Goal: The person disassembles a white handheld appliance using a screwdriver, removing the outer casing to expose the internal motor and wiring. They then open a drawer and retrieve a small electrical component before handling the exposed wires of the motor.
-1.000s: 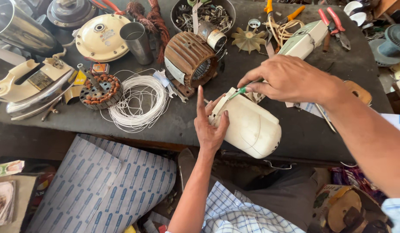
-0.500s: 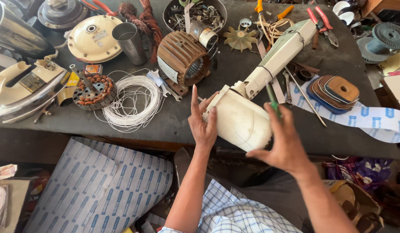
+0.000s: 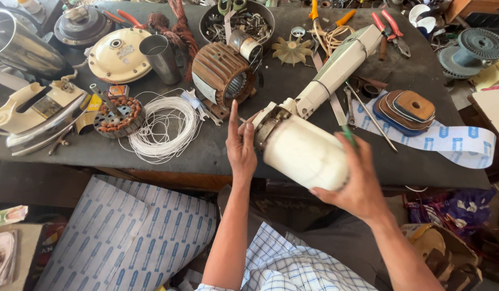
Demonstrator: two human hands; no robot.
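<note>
Gripping the cream housing (image 3: 306,152) at the bench's (image 3: 292,86) near edge, the right hand (image 3: 357,186) is wrapping its fingers around the rounded rear, with a green-handled tool (image 3: 347,134) pinched against it. The left hand (image 3: 241,145) is standing flat and open against the housing's open front end, fingers straight up, clasping nothing. The housing is lying on its side, joined to a long pale handle (image 3: 341,64) that is running toward the far edge. It looks like smooth, stiff plastic, likely somewhat slippery, and probably weighted by a motor inside, so I would judge the broad middle the safest hold, with the other palm steadying the front rim. The bench top is dark, worn and crowded: a ribbed brown motor (image 3: 220,75) is sitting near the centre, a white wire coil (image 3: 166,126) and a wound stator (image 3: 117,113) toward the left edge, an iron (image 3: 39,116) at the left corner, a bowl of parts (image 3: 206,16) along the far edge, and pliers (image 3: 389,27) toward the far right corner. Patterned sheets (image 3: 120,237) are leaning below the near edge, in a cluttered repair room.
</note>
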